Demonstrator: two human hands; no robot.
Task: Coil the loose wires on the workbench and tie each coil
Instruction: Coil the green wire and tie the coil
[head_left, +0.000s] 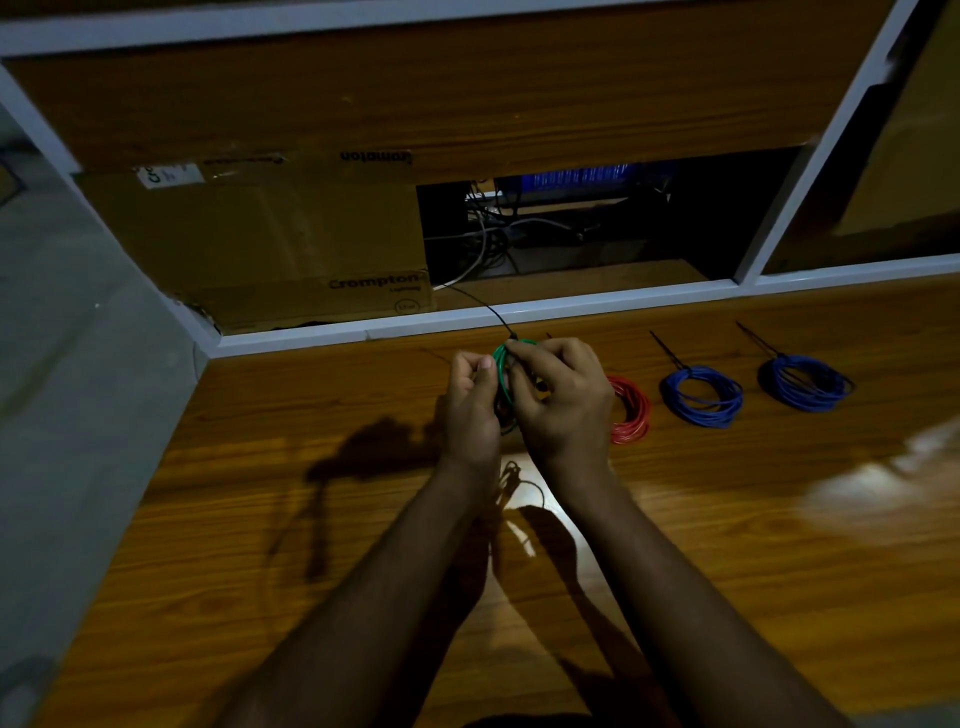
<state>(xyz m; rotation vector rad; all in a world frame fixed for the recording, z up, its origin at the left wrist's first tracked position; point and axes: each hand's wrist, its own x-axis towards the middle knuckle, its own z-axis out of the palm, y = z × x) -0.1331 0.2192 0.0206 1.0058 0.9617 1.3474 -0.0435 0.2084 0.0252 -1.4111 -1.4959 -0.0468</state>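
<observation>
green coil (501, 364): both hands are pinching it, left of the red coil (631, 410)
left hand (470, 402): curling round the loops
right hand (558, 397): pinching the black tie (485, 306); I'd be pulling it snug, keeping loops bunched

- The scene is dim overall; my forearms look dark.
- Glare patches shine on the bench (779, 545) at right and between my arms.
- My arms' shadows fall leftward.
- Straight edges bow near the frame's borders.

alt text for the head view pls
Both hands, left hand and right hand, hold a green coil above a wooden bench, fitting a black tie. A red coil and two tied blue coils lie to the right.
</observation>
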